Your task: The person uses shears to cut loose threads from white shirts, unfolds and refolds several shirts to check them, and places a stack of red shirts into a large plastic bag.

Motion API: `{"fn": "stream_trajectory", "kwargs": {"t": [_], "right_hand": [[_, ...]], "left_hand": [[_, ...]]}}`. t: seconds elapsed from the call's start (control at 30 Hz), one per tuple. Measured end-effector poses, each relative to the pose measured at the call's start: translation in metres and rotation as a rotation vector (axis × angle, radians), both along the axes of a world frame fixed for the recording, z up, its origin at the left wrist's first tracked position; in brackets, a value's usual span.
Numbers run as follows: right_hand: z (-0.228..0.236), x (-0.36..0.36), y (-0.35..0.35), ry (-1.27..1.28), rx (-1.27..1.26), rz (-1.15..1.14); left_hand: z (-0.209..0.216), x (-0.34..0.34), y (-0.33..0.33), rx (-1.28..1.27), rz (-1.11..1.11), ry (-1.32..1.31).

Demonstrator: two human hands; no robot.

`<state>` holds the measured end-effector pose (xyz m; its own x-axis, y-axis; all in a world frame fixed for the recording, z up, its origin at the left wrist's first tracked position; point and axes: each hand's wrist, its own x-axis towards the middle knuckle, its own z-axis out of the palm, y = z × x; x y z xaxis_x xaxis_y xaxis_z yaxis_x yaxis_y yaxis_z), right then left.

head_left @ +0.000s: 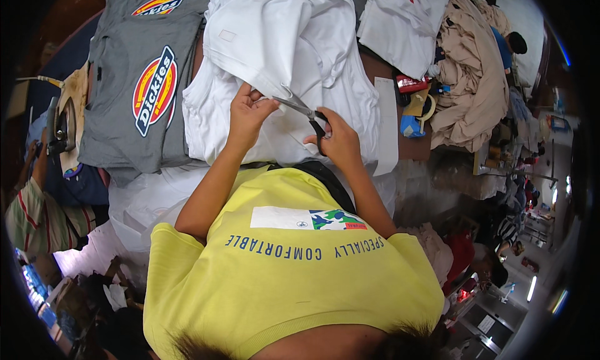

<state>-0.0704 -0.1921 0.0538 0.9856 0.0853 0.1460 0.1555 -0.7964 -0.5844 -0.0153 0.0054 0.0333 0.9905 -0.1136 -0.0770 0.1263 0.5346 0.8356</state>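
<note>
A white garment (262, 35) lies bunched over more white cloth (206, 119) on the table in front of me. My left hand (249, 113) pinches the lower edge of the garment between thumb and fingers. My right hand (336, 135) grips black-handled scissors (302, 109), fingers through the loops. Their metal blades point left, with the tips close beside my left fingertips at the garment's edge. Whether the blades touch the cloth or a thread I cannot tell.
Grey printed T-shirts (112, 104) lie at the left, near an iron (62, 125) handled by another person (47, 204). At the right are a folded white shirt (400, 32), a tape roll (427, 109), a red object (411, 84) and heaped beige cloth (472, 72).
</note>
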Motion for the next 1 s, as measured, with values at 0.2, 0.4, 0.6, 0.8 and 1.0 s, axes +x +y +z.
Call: {"fn": "stream_trajectory", "kwargs": {"t": [0.2, 0.4, 0.6, 0.8, 1.0], "right_hand": [[0.002, 0.020, 0.003, 0.027, 0.024, 0.073], [0.011, 0.027, 0.004, 0.112, 0.056, 0.081], [0.011, 0.027, 0.001, 0.189, 0.076, 0.072], [-0.004, 0.020, -0.007, 0.213, 0.159, 0.048], [-0.001, 0.026, 0.001, 0.151, 0.047, 0.043]], "left_hand": [[0.004, 0.003, 0.000, 0.041, -0.010, -0.038], [0.006, 0.004, -0.001, 0.030, 0.009, -0.020], [0.008, 0.002, -0.004, 0.044, 0.024, -0.009], [0.010, 0.010, -0.002, 0.025, 0.090, -0.035], [0.004, 0.018, 0.003, 0.063, 0.073, -0.079]]}}
